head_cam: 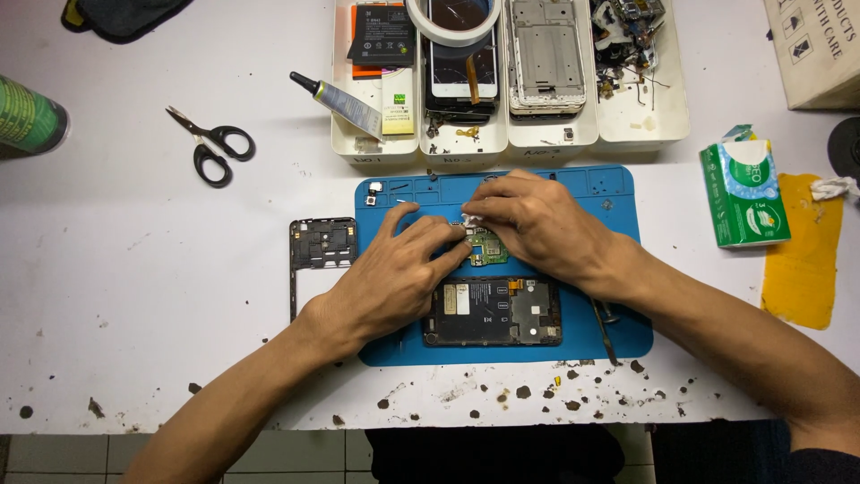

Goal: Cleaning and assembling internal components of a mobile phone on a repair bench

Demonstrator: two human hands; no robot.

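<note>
A small green circuit board (488,248) lies on the blue work mat (618,193). My left hand (394,278) presses its fingertips on the board's left edge. My right hand (537,224) pinches a small white scrap (472,220) against the board's top. Just below the board an opened black phone body (494,312) lies flat on the mat. A black phone back frame (321,246) rests on the white table left of the mat.
White trays (645,121) with phone parts, a battery and a tape roll (452,25) stand behind the mat. A glue tube (339,97), black scissors (212,143), a green can (27,116), a tissue pack (743,193), a yellow cloth (802,260) and tweezers (605,327) lie around.
</note>
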